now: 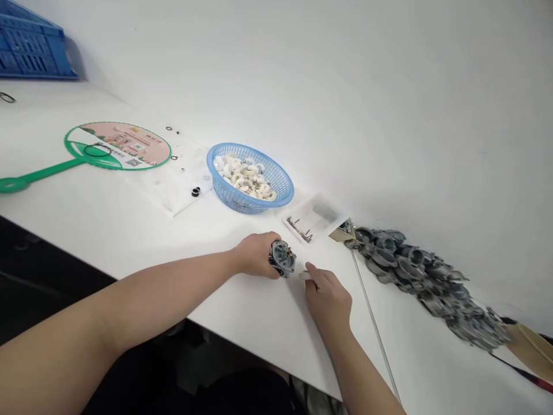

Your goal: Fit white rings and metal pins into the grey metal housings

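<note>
- The white bench (108, 236) runs along a white wall (345, 86), and everything here sits on it.
- At the far left, you have a blue plastic crate (30, 43) at the back, with a loose black O-ring (7, 97) just below it.
- Next, a green-handled paper fan (116, 147) lies flat, with a second black O-ring (97, 151) resting on it.
- Beside the fan is a white plastic sheet (173, 184), dotted with tiny black rings and a black rubber seal (196, 192).
- Your left hand (257, 255) is closed, gripping a grey carburetor body (283, 258) in front of the basket.
- A blue plastic basket (263, 155) holds a pile of white rings (244, 178) mixed with metal bits.
- Your right hand (328, 300) is nearly closed, its fingers (313, 274) pinching a small white piece (305, 275) just beside the carburetor.
- A shallow white tray (317, 216) holds metal clips (299, 229).
- A thin metal rod (371, 311) lies across the bench.
- At the far right, grey metal castings (419, 271) lie heaped along the wall, ending at a tan scoop (529, 351).
</note>
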